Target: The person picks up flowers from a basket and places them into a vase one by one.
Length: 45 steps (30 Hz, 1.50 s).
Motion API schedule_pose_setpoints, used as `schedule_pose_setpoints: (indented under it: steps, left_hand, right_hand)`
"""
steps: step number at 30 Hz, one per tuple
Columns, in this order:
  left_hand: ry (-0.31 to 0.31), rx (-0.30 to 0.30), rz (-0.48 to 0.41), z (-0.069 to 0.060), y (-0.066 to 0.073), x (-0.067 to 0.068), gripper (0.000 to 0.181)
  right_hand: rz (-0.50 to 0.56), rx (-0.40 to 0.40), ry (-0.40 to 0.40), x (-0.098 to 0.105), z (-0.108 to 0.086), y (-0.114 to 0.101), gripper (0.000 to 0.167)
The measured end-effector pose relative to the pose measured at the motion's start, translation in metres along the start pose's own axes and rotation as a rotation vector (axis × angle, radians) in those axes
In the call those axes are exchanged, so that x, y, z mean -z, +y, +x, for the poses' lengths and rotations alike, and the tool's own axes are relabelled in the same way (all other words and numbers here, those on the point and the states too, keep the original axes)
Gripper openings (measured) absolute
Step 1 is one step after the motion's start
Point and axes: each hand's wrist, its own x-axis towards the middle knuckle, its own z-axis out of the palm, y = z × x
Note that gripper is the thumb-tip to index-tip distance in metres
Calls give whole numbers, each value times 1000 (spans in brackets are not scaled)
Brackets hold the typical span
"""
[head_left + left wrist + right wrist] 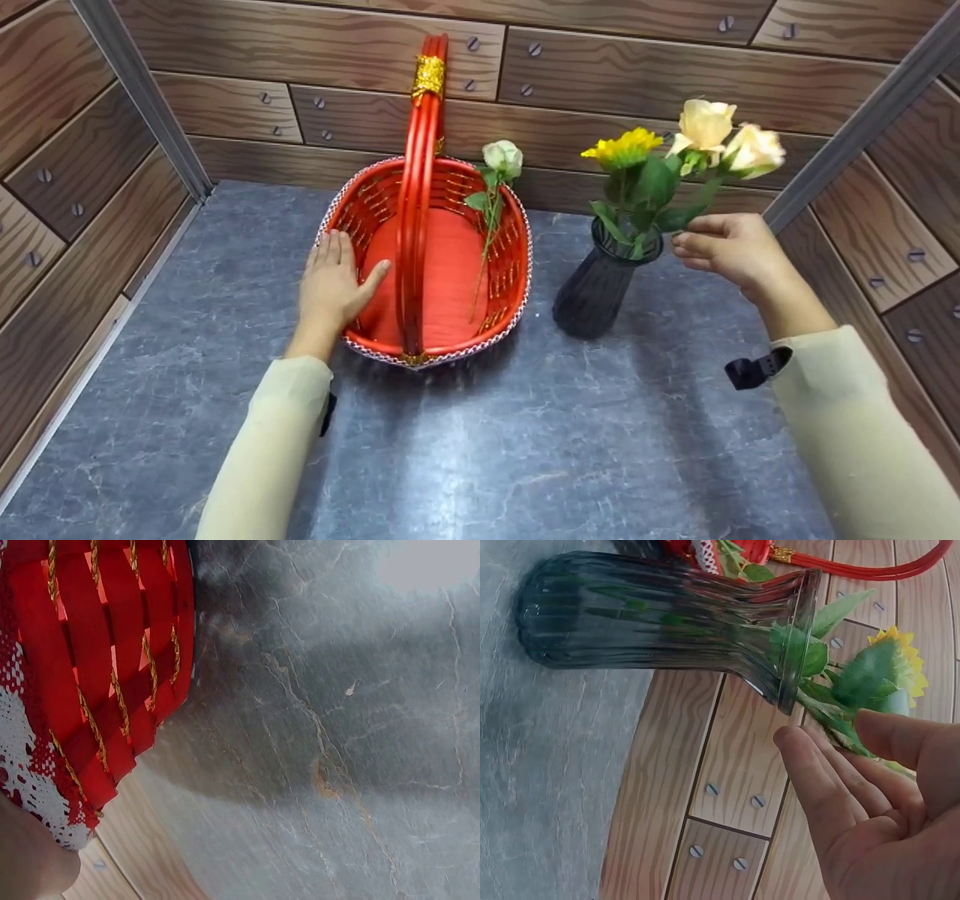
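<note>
A red woven basket (450,341) with a tall handle and white lace edging stands left of centre. My left hand (330,281) rests on its left rim, fingers straight and thumb spread over the inside; the left wrist view shows a fingertip by the lace trim (34,757). One white rose (502,159) leans inside the basket's right side. To the right is a dark ribbed glass vase (592,289) holding a yellow sunflower (624,148) and two peach roses (706,126). Beside the vase's mouth, my right hand (877,802) has its thumb and fingers apart near the leafy stems (829,716).
Wood-patterned panels (360,45) with printed screws wall in the back and both sides. Grey strips (142,97) run along the corners. The tabletop (480,465) is grey and marble-patterned. Black straps (757,367) circle the wrists.
</note>
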Motion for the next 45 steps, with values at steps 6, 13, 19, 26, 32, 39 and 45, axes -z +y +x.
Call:
schedule_pose_setpoints:
  steps: [6, 13, 19, 26, 32, 39, 45]
  left_hand:
    - [10, -1, 8, -1, 1, 1, 95]
    - [8, -1, 6, -2, 1, 1, 95]
    - [4, 2, 10, -1, 1, 2, 96]
    - [12, -1, 18, -1, 0, 1, 97]
    - [13, -7, 16, -2, 2, 0, 97]
    - [12, -3, 19, -3, 2, 0, 97]
    - [13, -2, 16, -2, 2, 1, 97]
  right_hand:
    - [48, 16, -9, 2, -8, 4, 53]
    - [282, 29, 2, 1, -16, 6, 43]
    - [428, 71, -36, -9, -21, 0, 34]
    - [462, 105, -69, -34, -17, -9, 52]
    - [500, 128, -94, -53, -14, -10, 49]
    - [556, 113, -134, -79, -4, -15, 50]
    - [554, 106, -143, -99, 4, -19, 46]
